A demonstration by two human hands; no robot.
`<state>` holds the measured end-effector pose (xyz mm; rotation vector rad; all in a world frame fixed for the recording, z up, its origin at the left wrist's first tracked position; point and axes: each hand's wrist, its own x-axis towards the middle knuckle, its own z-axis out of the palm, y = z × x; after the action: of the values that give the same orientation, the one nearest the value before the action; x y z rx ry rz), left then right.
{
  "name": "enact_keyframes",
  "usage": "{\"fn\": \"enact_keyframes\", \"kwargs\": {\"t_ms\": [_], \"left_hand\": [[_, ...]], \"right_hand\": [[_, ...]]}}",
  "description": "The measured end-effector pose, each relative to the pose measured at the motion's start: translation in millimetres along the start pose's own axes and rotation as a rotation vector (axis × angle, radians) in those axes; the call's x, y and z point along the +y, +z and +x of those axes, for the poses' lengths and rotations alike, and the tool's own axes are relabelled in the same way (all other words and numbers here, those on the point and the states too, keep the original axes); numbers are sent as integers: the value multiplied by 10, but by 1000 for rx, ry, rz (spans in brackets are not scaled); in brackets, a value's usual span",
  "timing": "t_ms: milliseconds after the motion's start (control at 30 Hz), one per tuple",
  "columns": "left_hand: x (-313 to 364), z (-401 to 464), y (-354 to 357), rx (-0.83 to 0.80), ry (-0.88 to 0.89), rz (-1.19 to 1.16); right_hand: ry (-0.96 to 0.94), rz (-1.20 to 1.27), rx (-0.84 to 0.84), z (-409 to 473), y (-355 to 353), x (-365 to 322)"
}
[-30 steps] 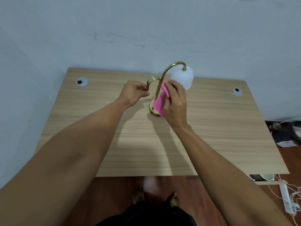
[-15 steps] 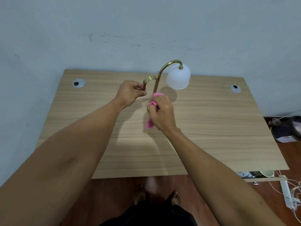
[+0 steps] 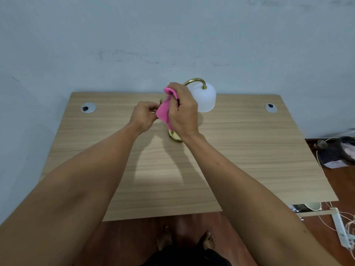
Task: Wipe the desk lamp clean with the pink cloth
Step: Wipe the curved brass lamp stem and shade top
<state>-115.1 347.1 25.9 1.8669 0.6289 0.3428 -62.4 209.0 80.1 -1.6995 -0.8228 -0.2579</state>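
Gripping the soft pink cloth [image 3: 166, 109] in curled fingers, the right hand [image 3: 182, 110] bunches it around the upper stem of the brass desk lamp with a frosted white bell shade [image 3: 204, 97]; the fabric hangs down in a loose, napped fold toward the base. The left hand [image 3: 145, 116] sits just beside it, its fingers curled inward at the cloth's edge and the small brass hook behind it, though the cloth hides what exactly they pinch. Standing upright near the back middle of the light wood-grain laminate worktop [image 3: 240, 150], the lamp has its long axis vertical: a round polished brass foot [image 3: 173, 136] rests flat on the surface, and the thin stem arches over at the top so the smooth, matte shade hangs mouth-down to the right of the hands. Two round silver cable grommets [image 3: 88, 108] are set into the worktop's back corners. On the reddish wood floor at the right lie a white power strip [image 3: 342, 232] with pale cords and a dark mesh basket [image 3: 330, 155]; its contents are unclear
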Motion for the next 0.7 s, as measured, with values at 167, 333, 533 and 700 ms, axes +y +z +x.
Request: {"fn": "enact_keyframes", "kwargs": {"t_ms": [167,333,533,700], "left_hand": [[-21,8,-11,-17,21,-40],[-71,-7,4,3,-33,-84],[-82,-129,124,98,-218,-122],[48,-410,254,-24,-427,-308]], "right_hand": [[92,-48,-218,-84,36,107],[305,117,-194,-77,-155,194],[592,360,-222,-113,-435,396],[819,747,-327,-90,-640,499]]}}
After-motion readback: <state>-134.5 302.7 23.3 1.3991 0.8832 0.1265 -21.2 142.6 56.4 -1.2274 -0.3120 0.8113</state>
